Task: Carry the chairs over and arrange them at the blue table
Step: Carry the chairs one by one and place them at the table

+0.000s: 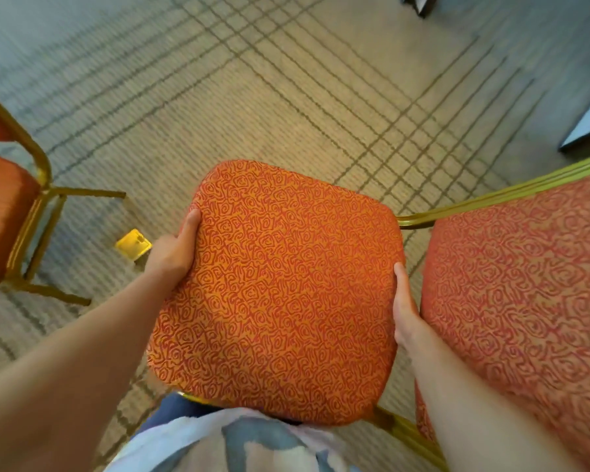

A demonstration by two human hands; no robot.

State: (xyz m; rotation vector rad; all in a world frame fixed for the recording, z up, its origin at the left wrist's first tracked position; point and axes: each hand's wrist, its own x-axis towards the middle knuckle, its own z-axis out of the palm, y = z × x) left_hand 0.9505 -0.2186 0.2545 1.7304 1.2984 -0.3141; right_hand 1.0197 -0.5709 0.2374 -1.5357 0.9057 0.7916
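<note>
Head view: A person holds a chair (276,291) by its padded orange seat, close against the body and above a lined carpet (286,97). The seat is tilted a little and fills the middle of the frame.

The left hand (174,253) takes the seat's left edge and the right hand (406,308) its right edge. On each side the thumb lies on the patterned fabric while the fingers go under the cushion, out of sight. Both grips hold the chair. One hand on each side appears to share the load and keep the seat from swinging during the carry.

A second chair (518,284) with the same fabric and a gold frame stands just beside the right hand. A third chair (7,216), shown only in part, stands well apart at the left edge. Both look to be waiting their turn.

A brass floor plate (133,244) is set in the carpet just beyond the left hand. At the right edge, a pale bluish slab with a dark rim (586,131) enters the frame. Whether it is the blue tabletop cannot be told.

The carpet's lines are smeared, which suggests the wearer is moving. The task seems to be in its carrying stage, with no chair yet shown set at a table. The close quarters on the right call for care, since the carried seat could knock its neighbour.
</note>
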